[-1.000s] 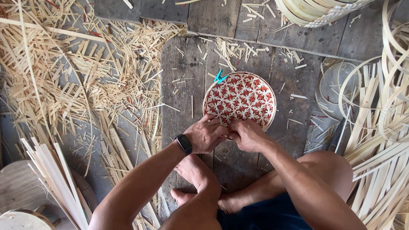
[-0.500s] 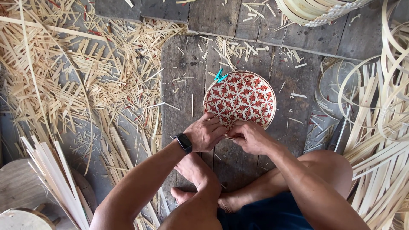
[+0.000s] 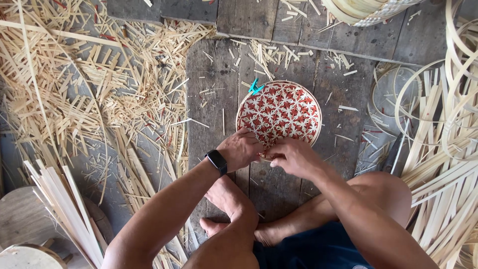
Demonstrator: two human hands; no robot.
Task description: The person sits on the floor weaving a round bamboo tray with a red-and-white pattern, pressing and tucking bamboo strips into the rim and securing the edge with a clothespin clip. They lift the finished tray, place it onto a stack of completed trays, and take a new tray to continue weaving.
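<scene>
Both hands pinched the near rim of the round red-and-natural woven bamboo tray [image 3: 279, 113], left hand [image 3: 241, 149] beside right hand [image 3: 294, 157], grips clenched on it. The tray lay on the grey plank floor [image 3: 214, 99], just beyond those grips, a small turquoise clip [image 3: 255, 87] on its far rim.

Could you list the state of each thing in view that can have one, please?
Woven tray: flat on the floor planks, both hands at its near rim.
Blue clip: clamped on the tray's far-left rim.
Left hand: curled on the rim.
Right hand: pinching the rim.
Bamboo hoops: lying loose.
</scene>
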